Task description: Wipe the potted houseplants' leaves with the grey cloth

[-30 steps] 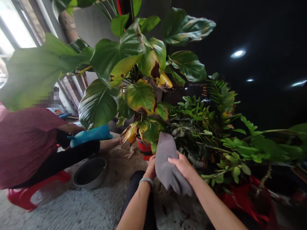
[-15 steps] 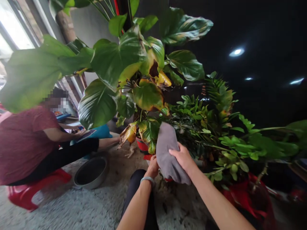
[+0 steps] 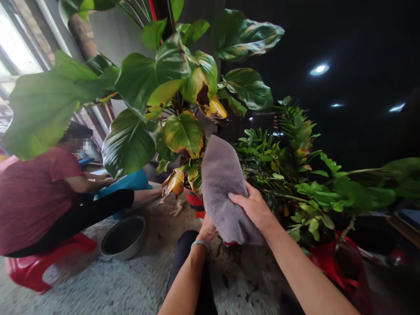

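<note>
Gray cloth (image 3: 221, 175): a soft, fuzzy-looking piece, held upright with a slight lean to the left, in front of the plants at the center of the view; its upper tip is near the yellow-edged leaf (image 3: 184, 133), and whether they touch is unclear.
Right hand (image 3: 254, 203): closed on the cloth's right edge, thumb flat across the front, other fingers mostly hidden behind.
Left hand (image 3: 207, 228): at the cloth's lower left edge; its fingers go out of sight behind the cloth, so I cannot tell how far they are open or whether they grip. A pale bracelet (image 3: 200, 244) circles the wrist.
Plants: broad glossy leaves (image 3: 129, 142) spread above a red pot (image 3: 195, 200); lower, bushy greenery (image 3: 315, 192) fills the right.
Co-worker: a person in a dark red shirt (image 3: 36, 192) sits at left on a red stool (image 3: 65, 248), near a gray basin (image 3: 123, 236) on the floor.
</note>
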The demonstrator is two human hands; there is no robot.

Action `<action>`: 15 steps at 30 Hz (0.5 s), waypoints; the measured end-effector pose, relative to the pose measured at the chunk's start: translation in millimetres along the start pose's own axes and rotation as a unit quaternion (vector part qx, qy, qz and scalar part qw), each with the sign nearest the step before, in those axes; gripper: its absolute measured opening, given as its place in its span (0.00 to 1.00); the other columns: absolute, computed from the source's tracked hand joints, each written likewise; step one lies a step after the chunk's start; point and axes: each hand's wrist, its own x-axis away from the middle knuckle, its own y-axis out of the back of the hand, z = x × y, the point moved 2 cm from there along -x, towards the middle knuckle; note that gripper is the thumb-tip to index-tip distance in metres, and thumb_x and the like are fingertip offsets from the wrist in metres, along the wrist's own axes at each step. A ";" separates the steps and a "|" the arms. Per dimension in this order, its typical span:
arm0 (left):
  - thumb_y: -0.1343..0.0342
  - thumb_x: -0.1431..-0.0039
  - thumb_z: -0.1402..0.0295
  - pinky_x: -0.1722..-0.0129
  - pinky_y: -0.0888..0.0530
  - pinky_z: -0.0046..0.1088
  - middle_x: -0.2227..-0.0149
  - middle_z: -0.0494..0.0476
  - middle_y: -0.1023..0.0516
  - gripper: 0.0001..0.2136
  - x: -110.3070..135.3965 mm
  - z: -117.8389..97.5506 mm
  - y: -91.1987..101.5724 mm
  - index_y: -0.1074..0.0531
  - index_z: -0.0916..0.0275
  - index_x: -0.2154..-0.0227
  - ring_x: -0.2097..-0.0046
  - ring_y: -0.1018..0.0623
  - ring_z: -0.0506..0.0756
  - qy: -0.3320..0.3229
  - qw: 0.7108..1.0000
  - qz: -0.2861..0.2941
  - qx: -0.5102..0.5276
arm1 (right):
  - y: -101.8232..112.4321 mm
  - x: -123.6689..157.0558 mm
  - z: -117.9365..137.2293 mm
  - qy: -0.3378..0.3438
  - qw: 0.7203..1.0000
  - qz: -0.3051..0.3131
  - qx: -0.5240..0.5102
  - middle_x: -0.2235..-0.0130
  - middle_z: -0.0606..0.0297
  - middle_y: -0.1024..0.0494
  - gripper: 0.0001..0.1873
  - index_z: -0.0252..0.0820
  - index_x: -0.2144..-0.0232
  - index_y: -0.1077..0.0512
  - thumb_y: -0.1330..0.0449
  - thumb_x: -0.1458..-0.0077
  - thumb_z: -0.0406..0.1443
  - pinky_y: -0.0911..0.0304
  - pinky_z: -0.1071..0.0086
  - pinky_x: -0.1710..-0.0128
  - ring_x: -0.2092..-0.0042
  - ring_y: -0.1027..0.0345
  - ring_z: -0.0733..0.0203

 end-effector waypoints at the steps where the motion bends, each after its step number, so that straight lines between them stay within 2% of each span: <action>1: 0.37 0.45 0.63 0.59 0.25 0.35 0.58 0.59 0.22 0.12 -0.9 -1.5 -1.6 0.24 0.64 0.61 0.59 0.23 0.57 -0.006 1.000 0.010 -0.003 | 4.2 -3.2 -12.1 -0.026 0.999 -0.039 0.016 0.64 0.64 0.17 0.20 0.42 0.65 0.24 0.37 0.66 0.39 0.35 0.63 0.55 0.59 0.27 0.52; 3: 0.30 0.59 0.63 0.65 0.27 0.30 0.70 0.56 0.20 0.13 -2.3 -4.7 -1.2 0.23 0.65 0.73 0.65 0.24 0.56 -0.014 1.000 0.026 -0.009 | 10.2 2.4 -43.3 -0.086 0.992 -0.083 0.045 0.68 0.62 0.17 0.18 0.41 0.70 0.24 0.38 0.70 0.37 0.34 0.59 0.55 0.61 0.27 0.49; 4: 0.28 0.65 0.63 0.68 0.29 0.29 0.75 0.54 0.22 0.14 -2.8 -6.3 0.3 0.23 0.65 0.77 0.69 0.25 0.56 -0.015 0.999 0.029 -0.010 | 11.4 10.8 -59.3 -0.111 0.989 -0.083 0.054 0.70 0.60 0.18 0.17 0.41 0.72 0.24 0.38 0.72 0.36 0.34 0.57 0.56 0.62 0.26 0.47; 6: 0.28 0.72 0.61 0.72 0.32 0.27 0.80 0.50 0.25 0.15 -3.9 -9.7 4.7 0.25 0.64 0.80 0.74 0.28 0.53 -0.014 1.000 0.022 -0.010 | 11.1 34.6 -86.0 -0.149 0.985 -0.062 0.061 0.71 0.60 0.18 0.17 0.40 0.73 0.23 0.40 0.73 0.35 0.33 0.55 0.58 0.64 0.26 0.45; 9: 0.29 0.73 0.62 0.71 0.33 0.27 0.81 0.49 0.26 0.14 -3.3 -17.0 10.9 0.25 0.63 0.82 0.74 0.29 0.51 -0.020 1.000 -0.003 -0.022 | 6.8 68.8 -105.3 -0.167 0.984 0.012 0.067 0.67 0.61 0.16 0.23 0.41 0.65 0.21 0.42 0.70 0.33 0.33 0.56 0.54 0.60 0.25 0.45; 11: 0.29 0.72 0.64 0.66 0.31 0.27 0.79 0.51 0.23 0.12 2.5 -22.4 12.8 0.25 0.63 0.83 0.70 0.26 0.54 -0.027 0.999 -0.021 -0.033 | 6.1 80.1 -108.1 -0.146 0.986 0.039 0.064 0.63 0.61 0.16 0.26 0.40 0.61 0.20 0.42 0.67 0.34 0.33 0.56 0.52 0.57 0.25 0.45; 13: 0.30 0.69 0.62 0.61 0.29 0.30 0.76 0.54 0.21 0.12 16.5 -24.2 12.1 0.25 0.62 0.83 0.64 0.23 0.58 -0.003 0.999 -0.035 -0.004 | 10.1 81.7 -110.1 -0.119 0.991 0.006 0.053 0.61 0.59 0.16 0.26 0.39 0.59 0.21 0.40 0.65 0.36 0.33 0.55 0.51 0.56 0.25 0.44; 15: 0.30 0.67 0.58 0.56 0.28 0.33 0.71 0.56 0.19 0.14 39.7 -20.9 7.7 0.24 0.61 0.80 0.59 0.22 0.61 0.029 0.998 -0.028 0.057 | 16.1 79.1 -115.6 -0.096 0.993 -0.056 0.040 0.58 0.56 0.17 0.26 0.38 0.58 0.22 0.39 0.64 0.39 0.34 0.55 0.49 0.54 0.25 0.43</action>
